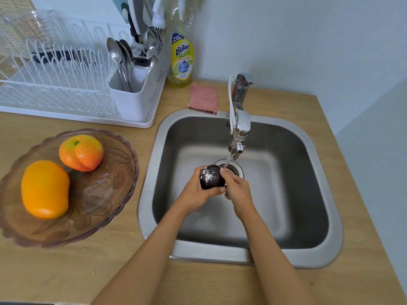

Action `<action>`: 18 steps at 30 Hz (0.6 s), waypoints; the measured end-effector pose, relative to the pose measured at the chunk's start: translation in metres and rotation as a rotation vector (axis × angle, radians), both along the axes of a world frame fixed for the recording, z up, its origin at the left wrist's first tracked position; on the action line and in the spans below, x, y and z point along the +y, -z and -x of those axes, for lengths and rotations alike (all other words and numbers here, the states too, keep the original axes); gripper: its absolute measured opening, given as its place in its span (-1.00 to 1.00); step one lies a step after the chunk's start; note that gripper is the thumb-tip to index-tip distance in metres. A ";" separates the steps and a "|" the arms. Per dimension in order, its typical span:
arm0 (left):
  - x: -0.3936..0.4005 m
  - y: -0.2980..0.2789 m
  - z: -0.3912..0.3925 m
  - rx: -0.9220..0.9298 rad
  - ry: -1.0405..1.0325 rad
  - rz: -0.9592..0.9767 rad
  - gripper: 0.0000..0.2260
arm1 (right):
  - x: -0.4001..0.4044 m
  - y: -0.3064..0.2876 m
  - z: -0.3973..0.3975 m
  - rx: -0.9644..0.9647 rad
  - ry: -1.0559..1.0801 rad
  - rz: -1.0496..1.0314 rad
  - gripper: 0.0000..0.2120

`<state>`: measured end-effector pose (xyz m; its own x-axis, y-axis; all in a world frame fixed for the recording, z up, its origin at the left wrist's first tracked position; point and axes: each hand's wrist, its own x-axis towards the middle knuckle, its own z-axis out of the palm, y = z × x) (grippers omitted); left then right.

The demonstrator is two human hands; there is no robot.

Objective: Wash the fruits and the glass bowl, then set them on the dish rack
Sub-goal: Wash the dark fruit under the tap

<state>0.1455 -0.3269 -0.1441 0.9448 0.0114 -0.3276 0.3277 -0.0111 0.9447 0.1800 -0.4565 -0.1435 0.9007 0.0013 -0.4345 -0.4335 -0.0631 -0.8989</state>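
Rinsing dark fruit under faucet, gripped by left hand, right hand. Next: dish rack, far left.

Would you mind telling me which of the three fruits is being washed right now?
The dark fruit, held by both hands under the tap; the orange fruit and peach lie in the glass bowl.

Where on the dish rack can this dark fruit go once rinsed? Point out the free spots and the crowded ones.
Free: the flat front section of the dish rack, left of the cutlery holder. Partly free: the tine rows behind it, though a dark utensil lies there. Crowded: the cutlery holder, packed with spoons and forks. Both hands hold the dark fruit over the sink.
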 end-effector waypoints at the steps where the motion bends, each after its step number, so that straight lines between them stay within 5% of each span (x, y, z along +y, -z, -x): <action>1: -0.001 0.001 0.002 -0.011 0.051 -0.045 -0.35 | -0.001 0.001 -0.003 0.004 0.056 0.058 -0.83; 10: 0.002 -0.006 -0.001 0.010 -0.049 0.007 -0.42 | 0.000 0.008 -0.008 0.084 -0.043 -0.231 -0.70; 18: -0.002 0.000 0.001 0.030 -0.053 -0.046 -0.42 | 0.012 -0.002 -0.010 0.102 -0.114 -0.009 -0.71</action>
<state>0.1442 -0.3285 -0.1441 0.9322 0.0767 -0.3538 0.3572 -0.0362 0.9333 0.1899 -0.4447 -0.1414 0.8455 0.1050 -0.5236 -0.5135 -0.1094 -0.8511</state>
